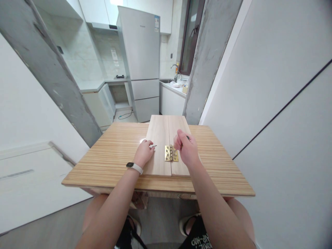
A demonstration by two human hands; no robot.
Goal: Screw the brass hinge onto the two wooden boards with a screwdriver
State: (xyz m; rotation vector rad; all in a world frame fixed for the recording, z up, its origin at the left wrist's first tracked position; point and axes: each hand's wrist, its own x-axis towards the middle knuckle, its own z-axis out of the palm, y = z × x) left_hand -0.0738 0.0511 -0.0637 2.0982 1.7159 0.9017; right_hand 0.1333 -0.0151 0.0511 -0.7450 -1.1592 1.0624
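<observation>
— Where's the brass hinge (171, 153)?
— Centre frame, across the seam of two boards (166, 138) — just left of the right hand (185, 148), which is clenched on a dark tool.
— The left hand (144, 152)?
— Pinching a small screw (154, 146).

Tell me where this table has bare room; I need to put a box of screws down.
Bare table lies left of the two boards, beyond the left hand, and right of them out to the wall-side edge. It is crowded around the brass hinge, between both hands; the right hand hovers there.
</observation>
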